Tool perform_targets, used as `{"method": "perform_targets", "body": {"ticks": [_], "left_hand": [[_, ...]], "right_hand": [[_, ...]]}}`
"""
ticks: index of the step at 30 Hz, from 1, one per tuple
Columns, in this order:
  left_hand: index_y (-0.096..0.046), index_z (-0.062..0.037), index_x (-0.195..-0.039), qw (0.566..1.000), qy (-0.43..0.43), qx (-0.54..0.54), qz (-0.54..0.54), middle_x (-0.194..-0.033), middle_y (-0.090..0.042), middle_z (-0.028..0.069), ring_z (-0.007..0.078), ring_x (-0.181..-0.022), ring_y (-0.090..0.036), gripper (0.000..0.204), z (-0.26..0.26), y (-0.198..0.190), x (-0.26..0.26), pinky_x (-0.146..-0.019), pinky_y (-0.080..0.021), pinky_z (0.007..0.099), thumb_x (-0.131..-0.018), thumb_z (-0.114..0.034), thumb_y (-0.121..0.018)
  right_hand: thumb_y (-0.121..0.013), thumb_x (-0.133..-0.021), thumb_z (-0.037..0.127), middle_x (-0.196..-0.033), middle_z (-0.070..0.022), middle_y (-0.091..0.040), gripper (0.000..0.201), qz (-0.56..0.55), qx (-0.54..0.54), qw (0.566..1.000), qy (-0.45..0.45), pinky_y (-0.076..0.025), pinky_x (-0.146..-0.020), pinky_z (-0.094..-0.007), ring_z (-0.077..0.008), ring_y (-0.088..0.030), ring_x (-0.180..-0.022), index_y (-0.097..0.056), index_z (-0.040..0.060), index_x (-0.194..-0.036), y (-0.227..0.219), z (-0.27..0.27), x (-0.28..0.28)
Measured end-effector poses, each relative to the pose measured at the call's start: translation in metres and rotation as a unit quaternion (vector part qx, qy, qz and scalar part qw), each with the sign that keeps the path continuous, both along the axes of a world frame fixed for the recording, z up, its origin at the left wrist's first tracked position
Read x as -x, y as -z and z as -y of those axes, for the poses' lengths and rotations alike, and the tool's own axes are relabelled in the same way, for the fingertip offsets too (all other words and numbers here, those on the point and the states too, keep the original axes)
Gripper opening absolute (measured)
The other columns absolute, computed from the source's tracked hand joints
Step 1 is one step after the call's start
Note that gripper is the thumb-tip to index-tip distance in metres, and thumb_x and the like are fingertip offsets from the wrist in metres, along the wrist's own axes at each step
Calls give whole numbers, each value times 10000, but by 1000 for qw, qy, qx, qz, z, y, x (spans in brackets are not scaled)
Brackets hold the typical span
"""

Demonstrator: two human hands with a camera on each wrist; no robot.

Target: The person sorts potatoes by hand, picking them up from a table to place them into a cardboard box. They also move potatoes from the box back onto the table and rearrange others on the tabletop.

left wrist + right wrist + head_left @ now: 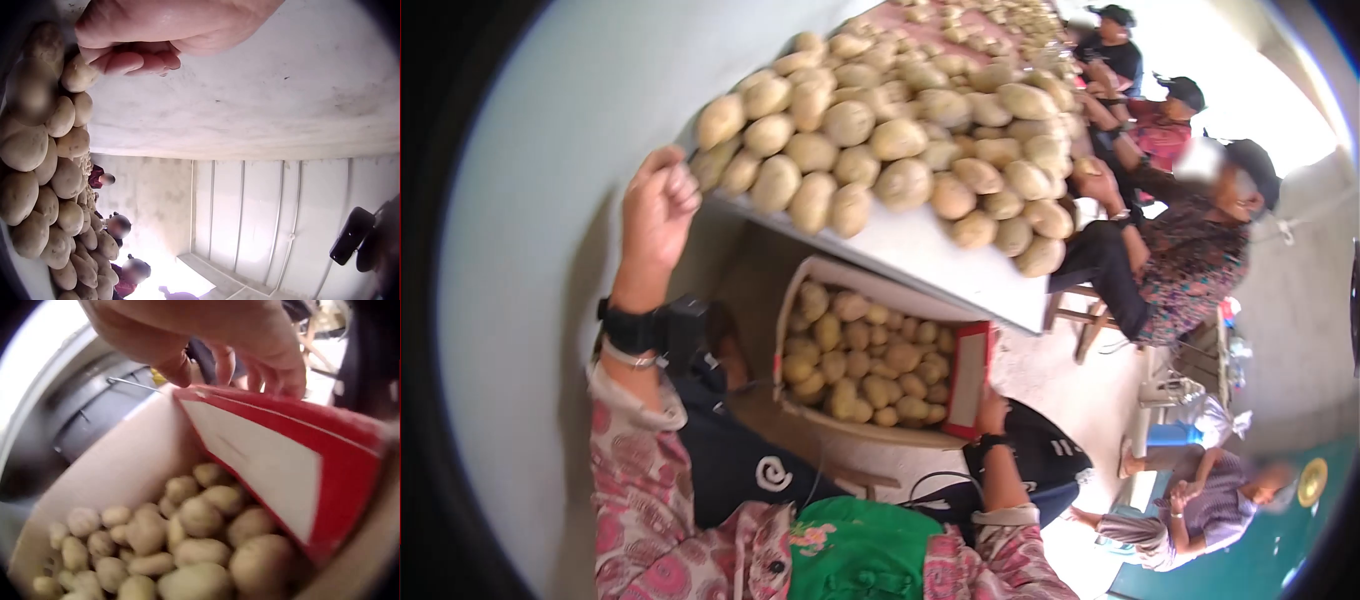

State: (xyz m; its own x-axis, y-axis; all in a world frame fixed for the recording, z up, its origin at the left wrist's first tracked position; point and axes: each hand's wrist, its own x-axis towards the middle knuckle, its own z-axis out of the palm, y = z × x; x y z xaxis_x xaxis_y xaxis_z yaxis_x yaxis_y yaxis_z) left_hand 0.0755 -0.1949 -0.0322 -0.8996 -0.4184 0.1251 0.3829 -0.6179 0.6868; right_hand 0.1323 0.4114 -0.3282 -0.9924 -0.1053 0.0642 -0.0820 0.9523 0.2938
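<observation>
A person in a dark floral shirt [1200, 255] sits near a brown wooden stool [1087, 330]; a round yellow disc [1312, 482] marks the green wall [1285, 550]; a clear plastic bag [1215, 420] is beside a blue cylinder [1173, 434]

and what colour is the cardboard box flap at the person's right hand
The cardboard flap is red around a white middle, seen best in the right wrist view.

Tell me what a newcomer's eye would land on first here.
Probably the broad heap of potatoes covering much of the table. Next, the box beside and below the table's near edge, holding more, smaller-looking potatoes, its red-and-white end panel gripped by the right hand. The bright green cloth on the wearer's front, bottom of the head view, would also stand out.
</observation>
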Motion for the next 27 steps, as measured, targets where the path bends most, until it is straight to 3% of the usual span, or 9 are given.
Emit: {"method": "perform_targets", "body": {"ticks": [1, 2, 15, 17, 18, 20, 21, 25, 27], "left_hand": [[-526, -35, -910, 1000, 7, 11, 7, -602, -365, -22, 71, -520, -318, 185, 1, 1, 0, -469, -277, 212, -820, 20, -375], [-521, -50, -913, 999, -9, 17, 36, -612, -375, -23, 67, -523, -325, 187, -2, -2, 0, -474, -285, 207, -820, 19, -374], [-518, -72, -925, 995, 44, 59, 67, -657, -433, -31, 40, -582, -386, 175, -34, -19, 15, -522, -335, 179, -818, -4, -397], [-540, -44, -963, 945, -16, 299, 129, -809, -556, 49, 133, -736, -523, 203, -47, -26, 21, -644, -429, 254, -791, -17, -435], [-540, -44, -963, 945, -17, 300, 127, -809, -556, 49, 133, -736, -523, 203, -56, -30, 22, -644, -429, 254, -791, -17, -435], [-543, -9, -1013, 675, -189, 713, -2, -1023, -577, 162, 302, -974, -540, 261, -75, -33, 22, -838, -424, 368, -765, -64, -480], [-505, -9, -1107, 673, -79, 735, 41, -1188, -476, 240, 413, -1125, -432, 368, -75, -27, 24, -962, -340, 422, -753, -111, -510], [-409, -85, -1254, 586, 78, 797, 122, -1315, -335, 233, 396, -1232, -308, 525, -95, -18, 20, -1021, -275, 422, -751, -156, -543], [-407, -86, -1256, 598, 82, 790, 111, -1312, -341, 231, 393, -1238, -301, 528, -103, -19, 25, -1022, -271, 429, -754, -175, -546]], "right_hand": [[-511, -797, 138, -810, -188, -619, 303, -24, 79, 994, 67, -488, -751, -443, -320, -613, -835, -565, 65, -1085, 26, 2, -18], [-580, -740, 215, -851, -225, -623, 293, 105, 260, 909, 309, -467, -789, -458, -384, -594, -879, -600, 45, -979, -52, 57, -20], [-588, -698, 279, -960, -233, -611, 370, 70, 362, 855, 364, -458, -822, -444, -397, -574, -941, -568, 37, -977, -65, 68, -19], [-586, -700, 280, -960, -235, -610, 371, 65, 368, 853, 364, -458, -821, -446, -399, -573, -940, -566, 32, -975, -68, 68, -21], [-585, -702, 282, -961, -238, -608, 372, 63, 372, 853, 361, -459, -820, -447, -400, -573, -939, -565, 27, -973, -67, 70, -20], [-578, -707, 284, -942, -238, -611, 356, 63, 370, 857, 353, -462, -810, -458, -408, -577, -920, -560, 32, -959, -61, 68, -21], [-572, -712, 286, -922, -239, -615, 341, 62, 364, 862, 348, -465, -799, -469, -415, -581, -902, -555, 38, -945, -62, 67, -21], [-572, -716, 281, -923, -239, -615, 338, 56, 354, 870, 339, -465, -796, -467, -412, -580, -906, -553, 28, -939, -63, 69, -21], [-571, -720, 269, -921, -240, -613, 330, 55, 361, 871, 330, -464, -789, -466, -408, -580, -906, -550, 20, -935, -62, 67, -24]]}}
